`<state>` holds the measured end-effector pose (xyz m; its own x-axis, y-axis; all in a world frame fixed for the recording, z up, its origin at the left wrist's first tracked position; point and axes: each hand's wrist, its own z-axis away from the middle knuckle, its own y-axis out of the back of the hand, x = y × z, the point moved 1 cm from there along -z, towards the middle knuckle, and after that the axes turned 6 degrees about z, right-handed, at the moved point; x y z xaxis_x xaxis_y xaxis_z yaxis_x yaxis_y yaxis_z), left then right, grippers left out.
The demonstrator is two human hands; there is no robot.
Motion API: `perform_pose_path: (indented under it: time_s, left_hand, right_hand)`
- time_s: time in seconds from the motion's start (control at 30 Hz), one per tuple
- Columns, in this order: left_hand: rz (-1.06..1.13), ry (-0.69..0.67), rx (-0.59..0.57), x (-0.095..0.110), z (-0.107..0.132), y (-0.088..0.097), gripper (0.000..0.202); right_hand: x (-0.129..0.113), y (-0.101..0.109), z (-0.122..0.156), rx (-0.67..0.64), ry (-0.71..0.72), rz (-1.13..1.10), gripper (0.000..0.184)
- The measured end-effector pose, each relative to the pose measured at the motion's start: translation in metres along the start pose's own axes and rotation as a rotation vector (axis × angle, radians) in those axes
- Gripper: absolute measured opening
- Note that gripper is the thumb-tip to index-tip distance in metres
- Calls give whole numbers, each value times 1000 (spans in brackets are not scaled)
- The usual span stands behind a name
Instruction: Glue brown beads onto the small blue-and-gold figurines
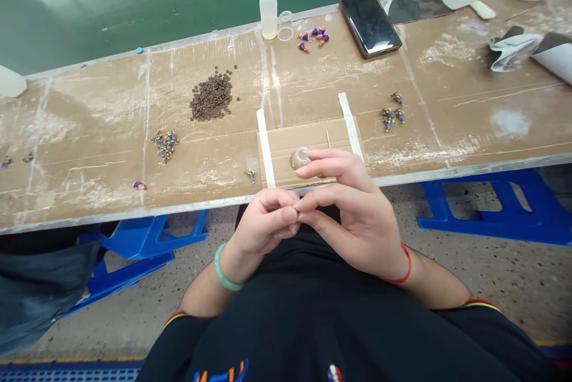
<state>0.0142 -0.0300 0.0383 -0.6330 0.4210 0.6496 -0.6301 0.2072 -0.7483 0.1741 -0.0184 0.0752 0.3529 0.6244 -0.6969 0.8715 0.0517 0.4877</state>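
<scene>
My left hand (273, 218) and my right hand (353, 209) meet at the fingertips just off the table's front edge. Both pinch at the same spot; whatever sits between the tips is hidden or too small to name. Behind my right fingers, a small clear round cup (300, 158) rests on a cardboard sheet (286, 137), with a thin wooden stick (328, 139) beside it. White tape strips (265, 146) run along the sheet's sides. Left of the sheet lies one tiny blue and gold figure (251, 176).
Small brown discs (212, 96) form a pile at the back left. Blue and gold figures lie in a left cluster (165, 145) and a right cluster (392, 116). Along the back are a dropper bottle (269, 12), purple and orange pieces (316, 35) and a phone (370, 23). Blue stools (496, 206) stand below.
</scene>
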Motion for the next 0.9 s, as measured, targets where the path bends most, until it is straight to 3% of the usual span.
perform_pose_path:
  time_s: [0.1, 0.23, 0.67, 0.9]
  left_hand:
    - [75, 47, 103, -6, 0, -3, 47]
    - [142, 61, 151, -9, -2, -8, 49]
    - [31, 50, 129, 0, -1, 1, 47]
    - [80, 5, 109, -5, -5, 2, 49]
  right_hand:
    - [2, -6, 2, 115, 71, 163, 17]
    - [6, -13, 3, 201, 107, 189, 18]
    - [10, -10, 1, 194, 293, 362, 14]
    - [6, -9, -3, 122, 242, 240, 10]
